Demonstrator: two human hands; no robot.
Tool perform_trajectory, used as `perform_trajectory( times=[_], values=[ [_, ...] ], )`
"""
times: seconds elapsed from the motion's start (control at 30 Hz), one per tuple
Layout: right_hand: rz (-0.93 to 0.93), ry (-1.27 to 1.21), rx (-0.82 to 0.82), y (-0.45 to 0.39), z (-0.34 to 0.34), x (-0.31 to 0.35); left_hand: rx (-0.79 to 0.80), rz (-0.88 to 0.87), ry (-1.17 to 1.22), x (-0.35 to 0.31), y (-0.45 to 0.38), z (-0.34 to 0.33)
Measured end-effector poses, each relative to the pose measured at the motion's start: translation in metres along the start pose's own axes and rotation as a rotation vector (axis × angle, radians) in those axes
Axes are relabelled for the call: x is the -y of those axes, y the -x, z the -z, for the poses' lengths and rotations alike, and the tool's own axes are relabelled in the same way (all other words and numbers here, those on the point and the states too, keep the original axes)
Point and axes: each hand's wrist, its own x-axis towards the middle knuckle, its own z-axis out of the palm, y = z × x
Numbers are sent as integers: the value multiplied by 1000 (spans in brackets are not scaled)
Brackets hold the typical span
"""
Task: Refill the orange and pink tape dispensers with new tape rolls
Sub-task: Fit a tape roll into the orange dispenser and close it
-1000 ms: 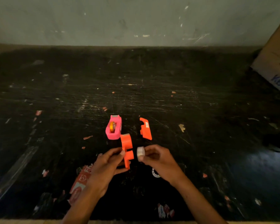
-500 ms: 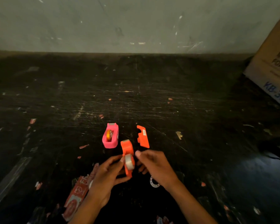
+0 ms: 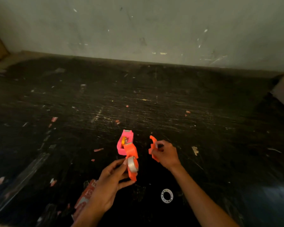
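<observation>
— Around the work?
— Scratched black table point(image 3: 154, 99), littered with paper scraps. Empty white plastic tape core point(image 3: 166, 195) lying flat near the front edge. Red printed wrapper point(image 3: 84, 198) partly hidden under the left wrist. Nothing blocking the middle.

— And the dispensers?
— Pink plastic tape dispenser point(image 3: 121, 149) resting on the table, orange roll inside. Orange plastic dispenser body point(image 3: 131, 158) pinched in the left hand point(image 3: 110, 185), clear tape roll point(image 3: 132, 164) seated in it. Separate orange side cover point(image 3: 152, 149) gripped by the right hand point(image 3: 166, 155), just right of the body.
</observation>
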Motion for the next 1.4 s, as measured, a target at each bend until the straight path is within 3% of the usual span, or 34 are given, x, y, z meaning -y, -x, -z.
perform_trajectory(
  times=[0.1, 0.2, 0.93, 1.13, 1.27, 1.4],
  values=[
    [-81, -567, 203, 41, 18, 12, 24, -14, 0, -1, -2, -3],
    [-51, -733, 352, 78, 30, 16, 59, -24, -19, 0, -2, -10],
    [92, -602, 144, 125, 26, 13, 116, -188, -274, 2, 15, -26],
    [125, -607, 195, 125, 27, 15, 201, -262, -356, 0, 18, -23],
    [144, -672, 155, 123, 24, 19, 174, -334, -324, -8, 18, -29],
    [152, -753, 144, 121, 23, 22, 130, -240, -176, -12, 14, -40]
  ],
)
